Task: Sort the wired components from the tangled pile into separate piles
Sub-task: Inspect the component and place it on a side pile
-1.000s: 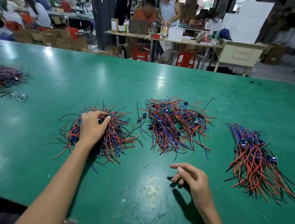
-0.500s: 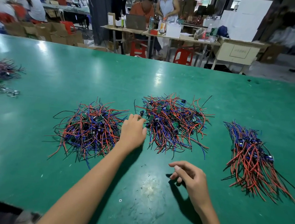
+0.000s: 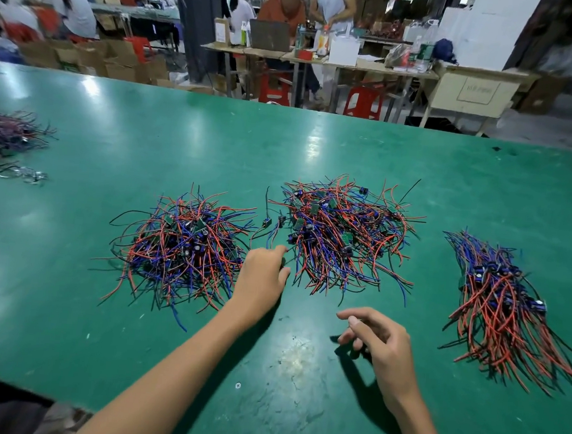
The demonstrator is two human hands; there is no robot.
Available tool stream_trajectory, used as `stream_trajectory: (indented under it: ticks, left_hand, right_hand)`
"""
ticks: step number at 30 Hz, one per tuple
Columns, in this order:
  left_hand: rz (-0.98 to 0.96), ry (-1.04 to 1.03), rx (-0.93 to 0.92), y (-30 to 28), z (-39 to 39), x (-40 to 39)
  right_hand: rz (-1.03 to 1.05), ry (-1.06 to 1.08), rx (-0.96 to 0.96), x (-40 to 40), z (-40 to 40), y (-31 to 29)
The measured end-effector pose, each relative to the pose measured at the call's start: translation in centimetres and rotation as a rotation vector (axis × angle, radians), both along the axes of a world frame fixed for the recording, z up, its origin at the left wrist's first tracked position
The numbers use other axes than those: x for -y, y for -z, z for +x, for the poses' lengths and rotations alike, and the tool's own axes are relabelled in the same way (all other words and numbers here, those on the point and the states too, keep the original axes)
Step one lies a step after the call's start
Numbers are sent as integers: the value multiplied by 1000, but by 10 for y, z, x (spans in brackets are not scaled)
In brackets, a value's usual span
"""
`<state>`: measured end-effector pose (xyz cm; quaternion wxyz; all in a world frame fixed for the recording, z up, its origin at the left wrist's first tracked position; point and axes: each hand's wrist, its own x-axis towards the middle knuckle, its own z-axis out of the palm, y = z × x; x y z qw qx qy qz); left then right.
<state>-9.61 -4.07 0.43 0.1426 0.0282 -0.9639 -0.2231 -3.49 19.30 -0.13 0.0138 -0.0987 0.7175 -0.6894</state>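
Three heaps of wired components were laid out on the green worktable (image 3: 317, 144). The middle tangled pile (image 3: 341, 235) was spread loosely, red, blue and black leads crossing in every direction, with small green circuit boards and dark capacitors buried among them. A second tangle, the left pile (image 3: 179, 249), was seen just beside it, while the combed pile (image 3: 507, 302) lay well apart to the right, its leads drawn roughly parallel and trailing toward the near edge.

The left hand (image 3: 261, 276) was placed in the gap between the left pile and the middle tangled pile, knuckles up, its fingertips touching the near-left fringe of the middle one. The fingers were curled toward the strands, but whether a lead was actually pinched could not be told, since the fingertips were hidden by the back of the hand. The right hand (image 3: 380, 347) was held just above the bare table, near the body, its fingers loosely bent and nothing gripped.

The components were judged to be very light, with limp, springy leads that would snag on neighbours and drag them along if pulled fast. The boards were judged the stiffer, safer point to be taken hold of; solder joints might be strained by a tug on a wire end. A single piece would best be lifted slowly and shaken free.

At the far left, a further purple-looking bundle (image 3: 7, 133) and some clear plastic bits (image 3: 28, 174) were seen.
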Motion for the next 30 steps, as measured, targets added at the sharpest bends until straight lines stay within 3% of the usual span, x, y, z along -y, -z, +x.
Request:
stream_trajectory:
  ticks: [6,9,12,14,16,18,21,26,28,30]
  left_hand:
    - [-123,29,-21,0,45,-22]
    - [-172,30,-217,5,59,-32]
    - [-103,-41,-361,3,52,-28]
    - [-166,-158,-270,-4,38,-21]
    - [-294,-279,-18,-9,23,-14]
    - [-364,-289,119,-7,11,-9]
    - [-359,-241,87,-4,6,-6]
    - [4,-424,-204,-26,15,9]
    - [-24,-554,-248,-43,11,33]
    - [-135,-653,-158,-57,3,64]
  right_hand:
    - [10,-1,-7,0,1,-1]
    - [26,0,-6,-1,0,0]
    - [28,3,-5,0,1,0]
    - [21,5,-5,0,2,-1]
    - [25,6,-1,0,2,0]
    - [29,8,3,0,1,0]
    - [31,9,8,0,2,-1]
    - [29,5,10,0,3,-1]
    - [32,9,5,0,3,-2]
    - [30,8,3,0,3,-2]
